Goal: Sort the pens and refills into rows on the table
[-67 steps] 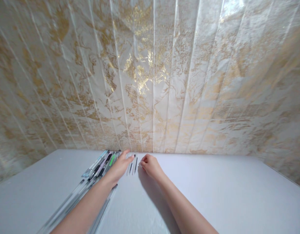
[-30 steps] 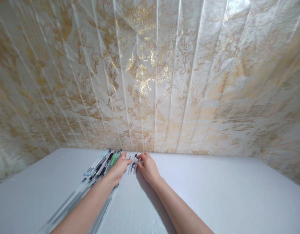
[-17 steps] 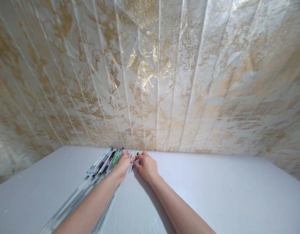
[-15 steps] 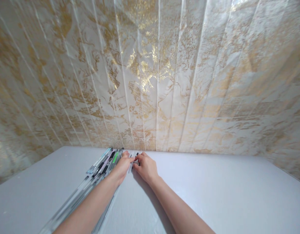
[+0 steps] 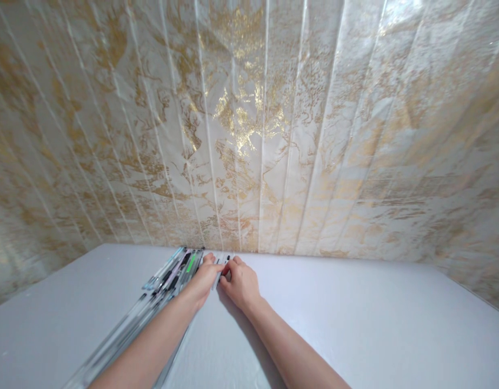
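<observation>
My right hand (image 5: 241,283) is closed, thumb and index finger pinching a slim pen (image 5: 228,258) with a dark end, close to the table's far edge. My left hand (image 5: 201,280) lies low beside it, thumb stretched across toward the right fingertips and fingers apart from the thumb. Pale, clear-barrelled pens (image 5: 216,278) show on the table between the two hands. Left of my left hand, several pens (image 5: 177,268) lie side by side in a slanting row, one with a bright green part (image 5: 191,263). Some of them are hidden beneath my left forearm.
More long clear pens (image 5: 111,340) form a second row nearer to me, partly under the left forearm. All lie on a smooth white table (image 5: 354,319). Behind its far edge rises a pleated white curtain (image 5: 281,162) with gold patterns.
My right hand has shifted very slightly left and down, with its fingertips still at the pen. The left hand stays nearly where it was.
</observation>
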Available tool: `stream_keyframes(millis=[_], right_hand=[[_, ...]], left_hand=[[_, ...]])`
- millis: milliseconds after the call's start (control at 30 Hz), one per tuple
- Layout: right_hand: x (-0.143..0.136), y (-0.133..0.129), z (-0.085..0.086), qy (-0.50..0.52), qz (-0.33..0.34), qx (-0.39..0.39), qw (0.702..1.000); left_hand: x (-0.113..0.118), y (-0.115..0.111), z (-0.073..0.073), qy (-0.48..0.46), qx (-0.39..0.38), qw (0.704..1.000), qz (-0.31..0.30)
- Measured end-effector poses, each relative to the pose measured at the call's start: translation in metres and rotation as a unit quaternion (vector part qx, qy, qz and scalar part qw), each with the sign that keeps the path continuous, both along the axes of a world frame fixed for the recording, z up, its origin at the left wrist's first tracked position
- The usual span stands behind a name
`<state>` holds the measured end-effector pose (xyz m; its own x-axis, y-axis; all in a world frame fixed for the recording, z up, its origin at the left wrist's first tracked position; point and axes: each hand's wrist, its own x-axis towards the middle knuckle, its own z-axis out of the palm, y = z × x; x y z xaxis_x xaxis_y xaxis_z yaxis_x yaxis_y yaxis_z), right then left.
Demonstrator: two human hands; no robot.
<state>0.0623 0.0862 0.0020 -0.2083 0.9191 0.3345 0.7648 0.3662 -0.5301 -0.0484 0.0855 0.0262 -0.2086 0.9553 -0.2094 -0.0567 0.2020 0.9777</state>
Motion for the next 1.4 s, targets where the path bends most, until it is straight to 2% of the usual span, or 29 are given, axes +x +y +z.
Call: stream_keyframes(millis=[133, 233, 500, 667, 800, 867, 967, 1267, 1400], right_hand=[[0.012, 0.005, 0.005, 0.066, -0.034, -0.016, 0.997], [0.021, 0.006, 0.008, 0.06, -0.045, -0.02, 0.997], [0.001, -0.004, 0.0, -0.051, 0.003, 0.026, 0.998], [-0.001, -0.003, 0.001, -0.045, 0.022, 0.03, 0.998], [0.014, 0.006, 0.004, 0.011, -0.034, 0.029, 0.999], [0.023, 0.011, 0.004, 0.012, -0.069, 0.013, 0.997], [0.031, 0.014, 0.002, -0.004, -0.087, -0.004, 0.996], [0.021, 0.009, -0.001, 0.067, -0.013, -0.039, 0.997], [0.025, 0.012, -0.003, 0.092, -0.02, -0.036, 0.995]], left_hand=[[-0.001, 0.001, 0.0, -0.001, -0.006, 1.0, -0.003], [-0.002, 0.001, -0.001, -0.001, -0.01, 1.0, -0.005], [-0.002, 0.001, -0.003, 0.003, 0.005, 1.0, 0.001], [-0.001, 0.001, -0.003, 0.005, 0.004, 1.0, -0.005], [-0.002, 0.001, -0.004, 0.004, -0.001, 1.0, -0.008], [-0.002, 0.001, -0.004, 0.001, -0.006, 1.0, -0.009], [-0.002, 0.0, -0.004, -0.004, -0.01, 1.0, -0.01], [-0.002, 0.0, 0.0, -0.009, -0.012, 1.0, -0.005], [-0.002, -0.001, 0.0, -0.007, -0.011, 1.0, -0.006]])
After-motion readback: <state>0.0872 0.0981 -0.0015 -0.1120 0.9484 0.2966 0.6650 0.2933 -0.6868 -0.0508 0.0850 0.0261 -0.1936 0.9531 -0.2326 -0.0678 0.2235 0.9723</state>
